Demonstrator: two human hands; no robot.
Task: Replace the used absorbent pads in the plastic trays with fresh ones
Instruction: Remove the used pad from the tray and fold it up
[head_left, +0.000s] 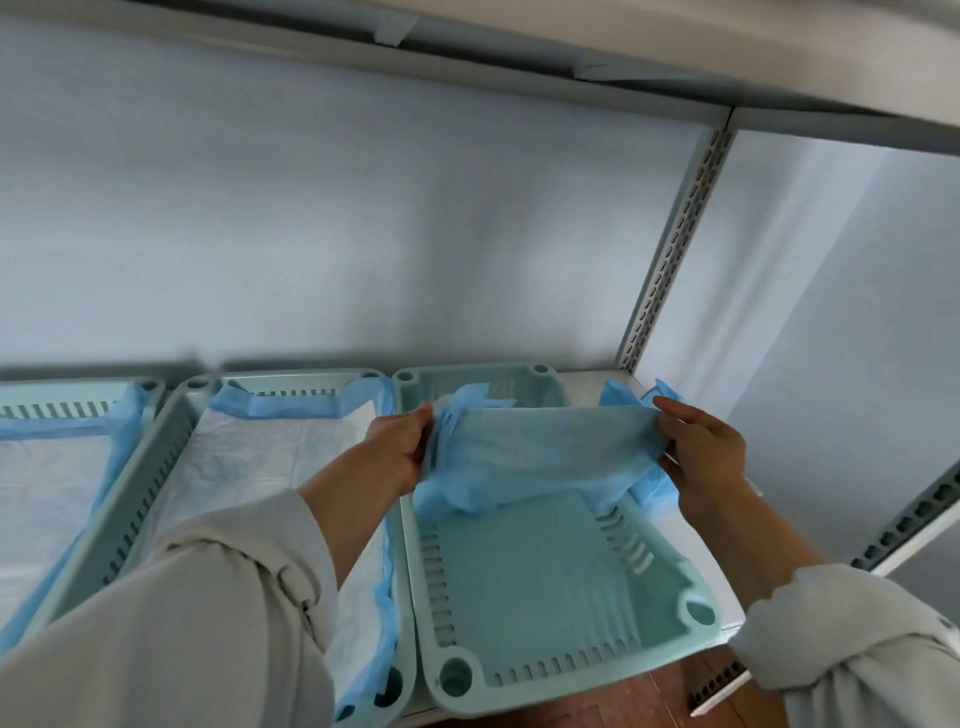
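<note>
Each grip holds one end of the blue pad (540, 447): left hand (400, 447) and right hand (701, 452) pinch it above the bare right tray (519, 582) near the shelf's right edge. The middle tray (156, 467) holds a white pad (260, 457).

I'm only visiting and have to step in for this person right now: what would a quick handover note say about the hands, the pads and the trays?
Left hand grips one end of a blue pad; right hand grips the other end, holding it stretched above the right tray.
That tray's floor is bare. Whether the held pad is used or fresh cannot be told.
The middle tray and left tray each hold a flat pad.
Left: get a fresh pad laid flat in the right tray.
</note>
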